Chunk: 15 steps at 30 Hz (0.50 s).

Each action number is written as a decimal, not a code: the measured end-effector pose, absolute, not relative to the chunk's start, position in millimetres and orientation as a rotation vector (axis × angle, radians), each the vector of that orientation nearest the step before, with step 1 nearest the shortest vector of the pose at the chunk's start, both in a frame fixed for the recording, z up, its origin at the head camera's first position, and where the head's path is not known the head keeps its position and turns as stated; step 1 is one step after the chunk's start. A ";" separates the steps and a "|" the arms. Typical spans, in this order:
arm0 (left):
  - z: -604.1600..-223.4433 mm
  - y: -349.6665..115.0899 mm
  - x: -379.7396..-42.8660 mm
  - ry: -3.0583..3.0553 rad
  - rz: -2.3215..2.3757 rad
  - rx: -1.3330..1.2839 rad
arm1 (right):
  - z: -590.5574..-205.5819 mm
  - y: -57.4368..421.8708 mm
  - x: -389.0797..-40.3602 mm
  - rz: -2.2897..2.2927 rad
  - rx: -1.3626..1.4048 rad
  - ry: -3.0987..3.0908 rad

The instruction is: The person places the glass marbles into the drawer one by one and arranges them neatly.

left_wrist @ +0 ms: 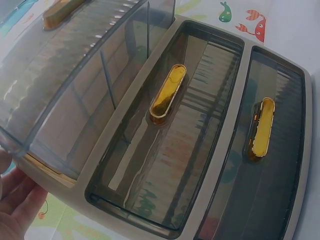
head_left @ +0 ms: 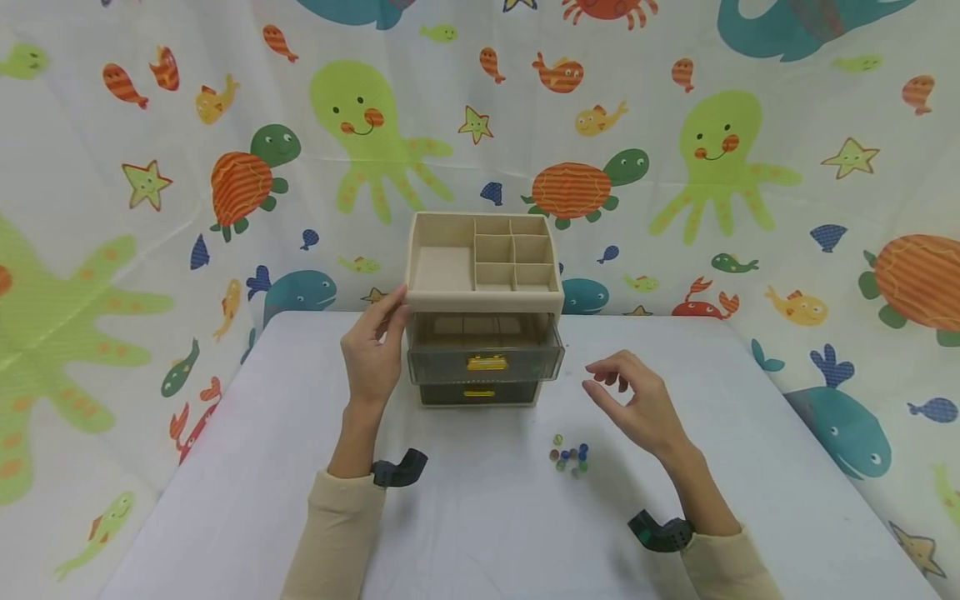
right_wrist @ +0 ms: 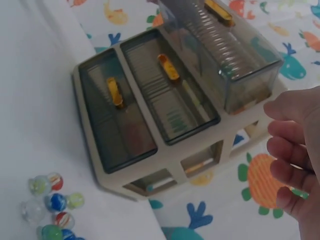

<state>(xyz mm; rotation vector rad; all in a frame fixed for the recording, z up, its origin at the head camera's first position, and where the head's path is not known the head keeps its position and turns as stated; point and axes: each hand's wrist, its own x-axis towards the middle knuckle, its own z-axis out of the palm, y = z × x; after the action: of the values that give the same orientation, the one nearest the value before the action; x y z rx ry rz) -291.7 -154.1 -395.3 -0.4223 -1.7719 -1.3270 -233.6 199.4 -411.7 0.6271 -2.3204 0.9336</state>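
Immediately right of the left hand (head_left: 373, 348) stands the drawer unit (head_left: 483, 302).

A white sea-creature-print fabric backdrop (head_left: 435, 83) stretches from nine through twelve to three o'clock around the smooth white surface (head_left: 247, 483). Green octopuses (head_left: 352, 92) sit at eleven and two, an orange-shelled turtle (head_left: 922, 279) at three. Soft light leaves a faint shadow (head_left: 622, 487) toward five.

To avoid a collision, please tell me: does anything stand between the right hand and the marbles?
Nothing visible stands between the right hand and the marbles; the open drawer is farther back, outside that gap.
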 end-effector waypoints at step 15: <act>-393.8 -153.7 -290.1 -1.790 -1.327 -0.402 | -444.6 205.5 -238.0 0.950 0.673 -2.427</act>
<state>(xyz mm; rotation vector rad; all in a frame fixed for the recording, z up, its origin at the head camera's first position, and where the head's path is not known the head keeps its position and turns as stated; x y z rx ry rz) -290.1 -153.7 -393.8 -0.4024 -1.7902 -1.3267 -238.0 205.5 -444.6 0.6727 -2.4265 0.9502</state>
